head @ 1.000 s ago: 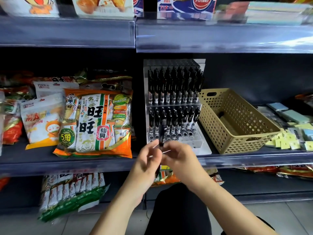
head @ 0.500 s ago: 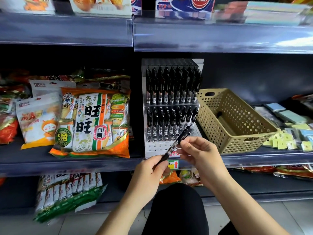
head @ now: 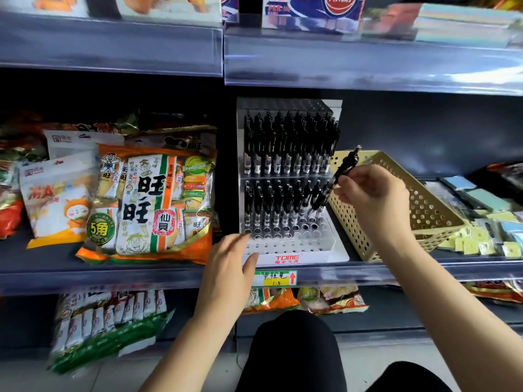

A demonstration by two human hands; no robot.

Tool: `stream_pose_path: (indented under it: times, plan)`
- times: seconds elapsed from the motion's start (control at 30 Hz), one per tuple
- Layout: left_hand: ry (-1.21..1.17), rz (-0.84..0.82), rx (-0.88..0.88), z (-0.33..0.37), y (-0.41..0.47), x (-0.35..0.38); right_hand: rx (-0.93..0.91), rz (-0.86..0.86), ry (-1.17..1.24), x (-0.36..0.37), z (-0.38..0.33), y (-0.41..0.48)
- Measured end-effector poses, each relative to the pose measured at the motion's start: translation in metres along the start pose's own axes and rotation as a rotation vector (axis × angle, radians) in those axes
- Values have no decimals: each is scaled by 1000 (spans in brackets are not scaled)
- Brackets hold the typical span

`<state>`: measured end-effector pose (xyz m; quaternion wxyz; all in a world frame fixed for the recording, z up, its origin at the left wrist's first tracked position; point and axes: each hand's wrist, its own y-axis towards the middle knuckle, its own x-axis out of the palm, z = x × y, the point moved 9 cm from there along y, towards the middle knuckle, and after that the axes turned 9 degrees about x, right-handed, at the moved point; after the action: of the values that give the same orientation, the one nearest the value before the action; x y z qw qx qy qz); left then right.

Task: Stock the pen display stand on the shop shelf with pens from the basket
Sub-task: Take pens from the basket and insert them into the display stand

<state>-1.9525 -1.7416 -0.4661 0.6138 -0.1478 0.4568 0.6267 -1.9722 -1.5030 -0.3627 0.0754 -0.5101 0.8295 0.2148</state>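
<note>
A clear tiered pen display stand (head: 285, 248) sits on the middle shelf, with black pens filling its upper row and much of its lower row; several front holes are vacant. My right hand (head: 370, 193) pinches a black pen (head: 343, 168), tilted with its tip down toward the right end of the lower row. My left hand (head: 229, 264) rests open against the stand's front left corner. The beige perforated basket (head: 424, 210) stands just right of the stand; what lies inside it is mostly hidden.
Snack bags (head: 147, 202) fill the shelf left of the stand. Sticky-note pads (head: 481, 230) lie right of the basket. A yellow price tag (head: 278, 278) marks the shelf edge. More snacks sit on the lower shelf (head: 107, 321). An upper shelf rail (head: 368, 63) overhangs.
My left hand has let go of the pen and moved to the stand's front left corner. My right hand has carried the pen up and right, toward the lower row's right end.
</note>
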Motion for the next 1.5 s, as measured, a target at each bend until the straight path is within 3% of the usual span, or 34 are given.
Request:
stream_pose_path:
  times: [0.3,0.63,1.33,1.5]
  plan:
    - [100,-5,36,-11,19,2,-44,3,-232,33,19,12]
    - [144,6,76,-8,22,2,-36,-131,-473,65,42,12]
    - [153,38,64,-12,22,2,5,-133,-391,65,53,3]
    - [174,42,51,-14,19,-1,-86,-56,-446,20,44,1]
